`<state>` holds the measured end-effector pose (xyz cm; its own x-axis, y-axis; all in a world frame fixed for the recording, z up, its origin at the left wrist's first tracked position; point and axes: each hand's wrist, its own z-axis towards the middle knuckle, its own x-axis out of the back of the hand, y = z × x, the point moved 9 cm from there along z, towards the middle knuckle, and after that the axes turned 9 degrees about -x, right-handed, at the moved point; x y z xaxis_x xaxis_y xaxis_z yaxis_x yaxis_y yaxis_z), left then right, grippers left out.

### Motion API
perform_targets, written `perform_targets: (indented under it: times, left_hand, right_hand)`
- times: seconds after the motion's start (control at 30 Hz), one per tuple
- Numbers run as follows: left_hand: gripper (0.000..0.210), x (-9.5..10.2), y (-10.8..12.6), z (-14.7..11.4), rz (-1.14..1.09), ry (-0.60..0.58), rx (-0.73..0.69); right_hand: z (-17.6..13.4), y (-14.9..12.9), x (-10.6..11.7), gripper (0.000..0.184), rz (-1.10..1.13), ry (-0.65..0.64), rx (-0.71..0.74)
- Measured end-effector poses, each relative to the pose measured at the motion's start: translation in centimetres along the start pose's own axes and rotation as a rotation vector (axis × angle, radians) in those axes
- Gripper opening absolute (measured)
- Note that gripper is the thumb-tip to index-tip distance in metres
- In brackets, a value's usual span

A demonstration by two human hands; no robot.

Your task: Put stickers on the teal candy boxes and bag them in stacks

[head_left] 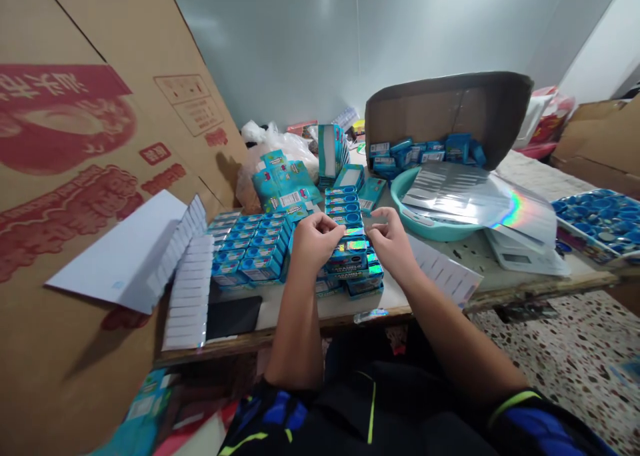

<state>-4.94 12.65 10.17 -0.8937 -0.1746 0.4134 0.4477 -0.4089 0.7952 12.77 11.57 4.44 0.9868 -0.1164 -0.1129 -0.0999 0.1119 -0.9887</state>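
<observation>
My left hand [316, 241] and my right hand [393, 245] face each other over a row of small blue boxes [349, 209] in an open display carton. A shiny rainbow-coloured sticker strip [355, 231] stretches between their fingertips, lying on or just above a box top. Both hands are closed in a pinch at its ends. The nearer boxes [349, 256] carry similar shiny strips on their edges. Left of my hands stand several rows of packed blue boxes [260, 253].
White sticker sheets [187, 293] lean by a tall cardboard box [100, 143] at left. A turquoise basin [435, 229] holds silvery sheets [465, 199], beside a scale [525, 259]. Behind is a carton [445, 99] of blue packs; a tray of blue pieces [600, 219] stands right.
</observation>
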Motion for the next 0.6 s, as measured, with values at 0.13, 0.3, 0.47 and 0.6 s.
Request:
perform_targets:
  times: [0.13, 0.3, 0.47, 0.6]
  left_hand:
    - [0.024, -0.1, -0.8, 0.7, -0.107, 0.016, 0.008]
    - [0.007, 3.2, 2.7, -1.4, 0.146, 0.377, -0.302]
    - [0.025, 0.4, 9.1, -9.6, 0.128, 0.548, -1.105]
    - [0.023, -8.5, 9.7, -10.4, -0.053, 0.101, -1.070]
  right_hand:
    - [0.0, 1.0, -0.7, 0.041, -0.073, -0.028, -0.026]
    - [-2.1, 0.4, 1.3, 0.054, -0.552, -0.081, 0.158]
    - [-5.8, -0.8, 11.0, 0.035, -0.792, 0.393, 0.355]
    - [-6.8, 2.8, 17.8, 0.066, -0.990, 0.545, 0.092]
